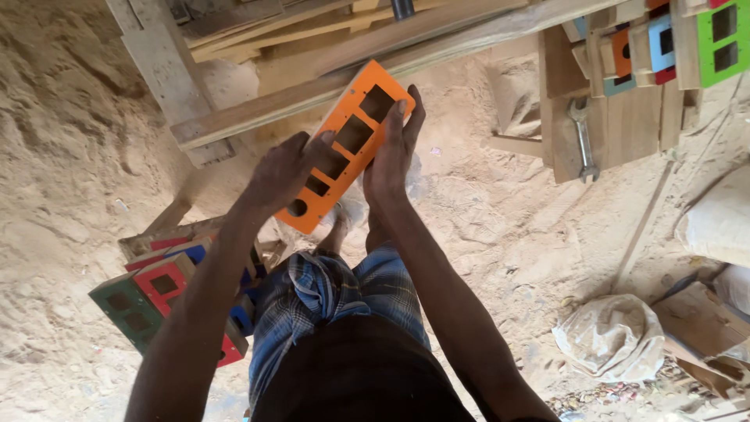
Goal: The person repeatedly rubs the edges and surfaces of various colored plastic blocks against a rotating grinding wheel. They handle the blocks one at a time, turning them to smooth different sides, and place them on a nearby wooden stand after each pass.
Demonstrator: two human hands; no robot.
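I hold an orange painted wooden panel (349, 141) with several square cut-outs and one round hole, tilted in front of me above the sandy ground. My left hand (283, 173) grips its lower left edge, fingers over the face. My right hand (393, 148) lies flat along its right edge, fingers stretched up towards the top corner. Below the panel are my checked blue shorts (328, 301).
A stack of green, red and blue painted panels (160, 301) lies at lower left. A plank workbench (328, 82) crosses the top. More coloured panels (676, 39) and a spanner (582, 141) rest on boards at upper right. Sacks (613, 336) sit at lower right.
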